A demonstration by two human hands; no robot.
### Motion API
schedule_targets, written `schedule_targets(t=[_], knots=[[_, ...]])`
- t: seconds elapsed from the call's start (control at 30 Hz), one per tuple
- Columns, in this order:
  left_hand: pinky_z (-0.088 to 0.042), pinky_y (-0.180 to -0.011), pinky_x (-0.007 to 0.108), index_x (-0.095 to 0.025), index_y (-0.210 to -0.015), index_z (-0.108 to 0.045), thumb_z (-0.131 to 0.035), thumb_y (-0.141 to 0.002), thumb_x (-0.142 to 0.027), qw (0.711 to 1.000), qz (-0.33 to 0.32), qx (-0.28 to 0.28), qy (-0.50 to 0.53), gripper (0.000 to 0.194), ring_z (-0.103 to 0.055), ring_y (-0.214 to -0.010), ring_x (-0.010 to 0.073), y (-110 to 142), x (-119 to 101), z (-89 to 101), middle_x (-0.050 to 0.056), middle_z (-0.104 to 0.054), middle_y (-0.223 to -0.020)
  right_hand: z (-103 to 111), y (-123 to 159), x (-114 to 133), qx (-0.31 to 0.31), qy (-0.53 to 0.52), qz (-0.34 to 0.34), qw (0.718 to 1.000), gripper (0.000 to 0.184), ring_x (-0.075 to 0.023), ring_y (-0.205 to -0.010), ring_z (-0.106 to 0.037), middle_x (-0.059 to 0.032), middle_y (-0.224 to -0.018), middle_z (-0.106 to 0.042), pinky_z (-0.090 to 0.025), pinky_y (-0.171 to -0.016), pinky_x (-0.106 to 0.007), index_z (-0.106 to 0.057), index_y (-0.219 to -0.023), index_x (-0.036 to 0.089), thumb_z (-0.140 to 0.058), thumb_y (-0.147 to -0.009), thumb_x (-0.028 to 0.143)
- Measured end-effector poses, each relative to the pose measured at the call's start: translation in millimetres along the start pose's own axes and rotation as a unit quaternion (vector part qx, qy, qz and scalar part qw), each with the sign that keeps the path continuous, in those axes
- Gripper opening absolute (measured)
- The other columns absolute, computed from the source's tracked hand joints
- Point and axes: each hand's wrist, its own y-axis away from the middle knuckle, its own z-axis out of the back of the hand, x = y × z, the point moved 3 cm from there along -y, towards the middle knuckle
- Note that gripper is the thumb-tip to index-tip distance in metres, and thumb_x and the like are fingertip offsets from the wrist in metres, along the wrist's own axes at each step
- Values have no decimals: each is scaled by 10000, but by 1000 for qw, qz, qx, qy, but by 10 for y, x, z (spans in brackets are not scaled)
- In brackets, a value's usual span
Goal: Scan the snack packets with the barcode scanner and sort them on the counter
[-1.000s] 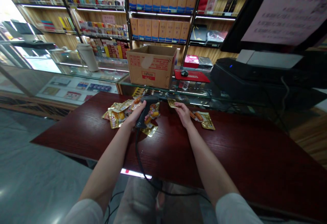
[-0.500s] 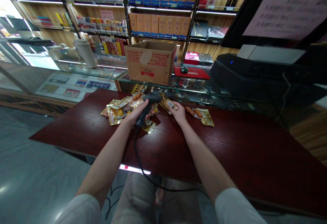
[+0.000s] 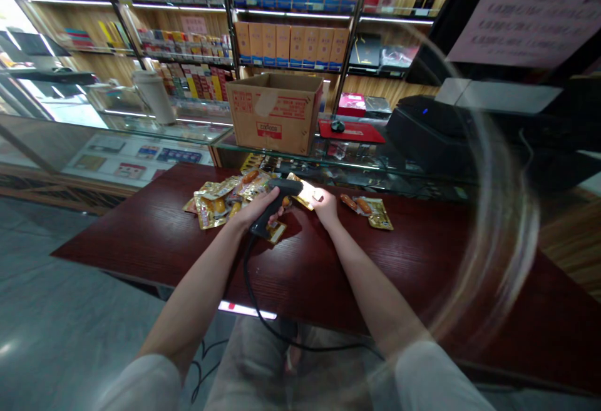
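Observation:
My left hand (image 3: 256,209) is closed around the grip of a black corded barcode scanner (image 3: 277,201), its head pointing right. My right hand (image 3: 323,204) holds a gold snack packet (image 3: 305,191) just in front of the scanner's head, and a bright light spot falls on the packet. A pile of several gold snack packets (image 3: 218,201) lies on the dark red table (image 3: 422,261) to the left of the scanner. One more gold packet with sausages (image 3: 370,209) lies to the right of my right hand.
A cardboard box (image 3: 275,114) stands on the glass counter (image 3: 141,132) behind the table. A black cash register (image 3: 451,129) sits at the right, with a red mouse pad and mouse (image 3: 350,129) beside the box. Shelves of goods (image 3: 286,42) fill the back wall. The scanner's cable (image 3: 253,298) hangs off the table's front edge.
My right hand has brought a gold packet leftward up to the scanner's head. The scanner's light now shines on it. My left hand stays on the scanner.

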Motion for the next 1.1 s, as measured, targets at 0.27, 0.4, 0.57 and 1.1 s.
schedule_targets(t=[0.27,0.4,0.57,1.1], knots=[[-344,-374,232,-159,-933,-657,-632,-843,-713,994,-2,-85,62,562,-477,-391,114,131,-209,114,15,-569,-526,425,-118,-57,-43,119,75,989,324,-281,-1079,-636,-153,-1124,-676,-464,-1060,-435,-723,-1026,162,-521,-772,154],[-325,-354,225,-136,-1009,-684,-597,-854,-732,986,-21,-155,65,622,-475,-360,122,223,-317,306,0,-527,-467,738,-137,-146,-68,257,35,963,289,-347,-1154,-563,-238,-1240,-601,-408,-1078,-536,-728,-962,121,-481,-813,131],[-337,-366,206,-103,-991,-687,-548,-877,-743,970,-27,-232,69,664,-467,-369,98,271,-337,454,13,-569,-509,677,-51,-20,-31,344,103,933,312,-361,-1282,-490,-203,-1382,-594,-311,-1126,-590,-721,-1084,155,-532,-836,160],[-371,-392,211,-126,-982,-655,-614,-846,-731,972,-29,-211,96,621,-494,-408,109,237,-276,500,18,-570,-532,259,-114,181,119,254,98,955,361,-297,-1085,-645,-101,-1138,-704,-390,-1077,-556,-701,-1187,234,-687,-844,349]])
